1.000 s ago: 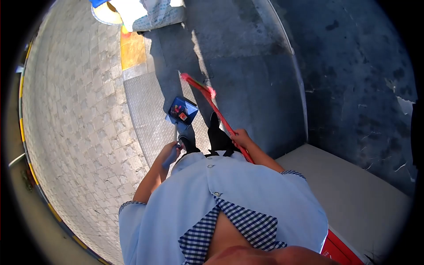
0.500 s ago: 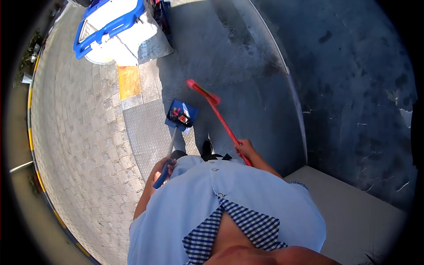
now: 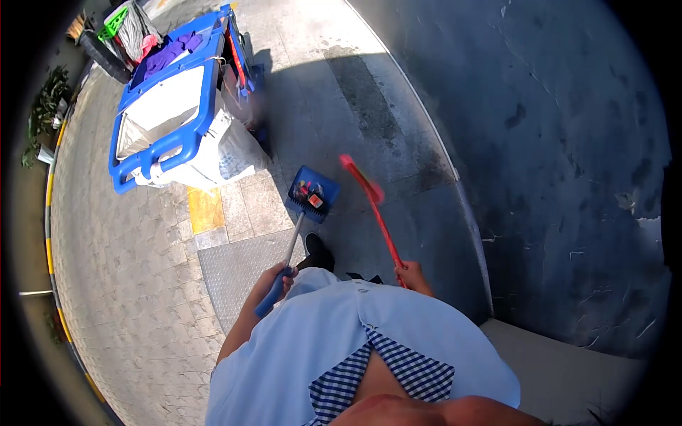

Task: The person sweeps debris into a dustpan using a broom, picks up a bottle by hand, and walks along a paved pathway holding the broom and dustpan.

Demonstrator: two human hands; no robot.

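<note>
My left hand (image 3: 275,282) is wrapped round the blue grip of a long-handled dustpan (image 3: 295,241). Its blue pan, low over the ground in front of me, holds small bits of litter (image 3: 314,199) in red, white and dark colours. On the right, my right hand (image 3: 412,275) closes round the red handle of a broom (image 3: 384,231). The broom's red head is to the right of the pan, apart from it, and looks blurred. One dark shoe (image 3: 317,248) shows just below the pan.
A blue-framed cleaning cart (image 3: 195,138) with a white bag and purple cloth stands ahead on the left. A dark wall (image 3: 561,142) runs along the right. Paving (image 3: 135,284) and a metal plate (image 3: 249,266) lie on the left, with a yellow-black kerb (image 3: 48,234) beyond.
The cart appears nearer and more of it shows. In view, the dustpan and broom have shifted right and slightly down, still in my hands. A shoe has come forward.
</note>
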